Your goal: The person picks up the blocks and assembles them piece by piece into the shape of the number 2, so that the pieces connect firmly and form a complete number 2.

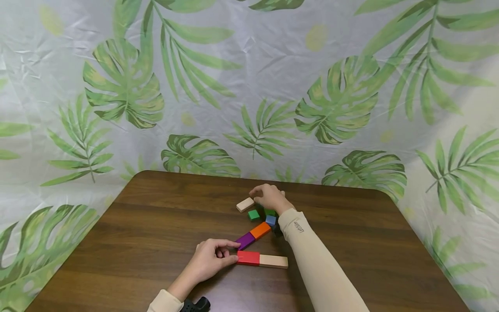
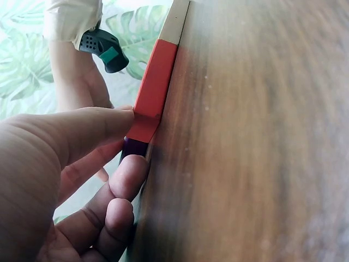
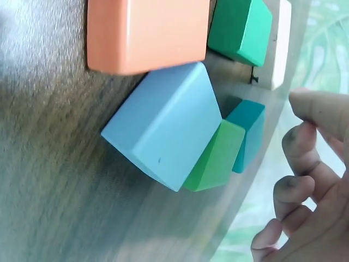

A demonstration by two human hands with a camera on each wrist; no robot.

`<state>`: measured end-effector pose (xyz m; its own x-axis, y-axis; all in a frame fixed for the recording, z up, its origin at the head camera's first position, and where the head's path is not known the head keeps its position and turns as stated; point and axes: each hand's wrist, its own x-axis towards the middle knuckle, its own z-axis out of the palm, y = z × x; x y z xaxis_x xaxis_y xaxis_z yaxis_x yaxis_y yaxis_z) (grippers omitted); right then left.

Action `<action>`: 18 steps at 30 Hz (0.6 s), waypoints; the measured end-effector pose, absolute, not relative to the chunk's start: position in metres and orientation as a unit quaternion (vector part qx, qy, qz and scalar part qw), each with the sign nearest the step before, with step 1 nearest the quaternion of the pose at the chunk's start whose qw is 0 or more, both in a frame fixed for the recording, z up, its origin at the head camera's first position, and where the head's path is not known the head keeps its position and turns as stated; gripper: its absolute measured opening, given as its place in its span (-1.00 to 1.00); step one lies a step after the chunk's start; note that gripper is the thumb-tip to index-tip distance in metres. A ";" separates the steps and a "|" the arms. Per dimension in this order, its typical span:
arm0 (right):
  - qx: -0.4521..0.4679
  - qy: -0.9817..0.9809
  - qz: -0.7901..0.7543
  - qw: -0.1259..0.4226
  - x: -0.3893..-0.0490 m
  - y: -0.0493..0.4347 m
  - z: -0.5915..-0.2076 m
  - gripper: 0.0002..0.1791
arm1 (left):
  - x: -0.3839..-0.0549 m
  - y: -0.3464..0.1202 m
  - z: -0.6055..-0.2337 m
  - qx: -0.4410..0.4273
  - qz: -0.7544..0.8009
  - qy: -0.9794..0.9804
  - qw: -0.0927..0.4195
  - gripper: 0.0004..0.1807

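Near the front, my left hand (image 1: pixel 213 258) has its thumb at the left end of a red block (image 1: pixel 248 258) and its index fingertip at the end of a purple block (image 1: pixel 245 241). The other fingers are curled in. A plain wooden block (image 1: pixel 273 261) lies end to end with the red one. An orange block (image 1: pixel 260 230) continues the purple one diagonally, up to a blue block (image 3: pixel 169 120). Farther back, my right hand (image 1: pixel 270 197) hovers with loosely bent fingers, nothing seen between them. Its fingertips are beside another wooden block (image 1: pixel 245 204).
Past the blue block are a light green block (image 3: pixel 217 158) and a teal block (image 3: pixel 251 134), largely covered by my right hand in the head view. A green block (image 1: pixel 254 215) lies left of them. The brown table (image 1: pixel 156 225) ends at a leaf-print curtain (image 1: pixel 249 86).
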<state>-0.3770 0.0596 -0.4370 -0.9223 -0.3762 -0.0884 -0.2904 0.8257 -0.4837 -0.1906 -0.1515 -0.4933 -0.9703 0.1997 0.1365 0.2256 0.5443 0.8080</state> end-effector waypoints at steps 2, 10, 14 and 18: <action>-0.179 0.950 -0.237 0.098 -0.378 0.060 -0.436 -0.70 | -0.191 -0.152 -0.493 -0.121 -0.461 -0.879 0.017 -0.74; -0.189 0.949 -0.228 0.105 -0.374 0.055 -0.436 -0.71 | -0.190 -0.152 -0.493 -0.117 -0.460 -0.880 0.018 -0.76; -0.187 0.955 -0.211 0.090 -0.373 0.055 -0.436 -0.76 | -0.190 -0.152 -0.492 -0.118 -0.458 -0.881 0.019 -0.77; -0.185 0.960 -0.196 0.078 -0.373 0.055 -0.437 -0.81 | -0.189 -0.151 -0.492 -0.117 -0.457 -0.882 0.018 -0.77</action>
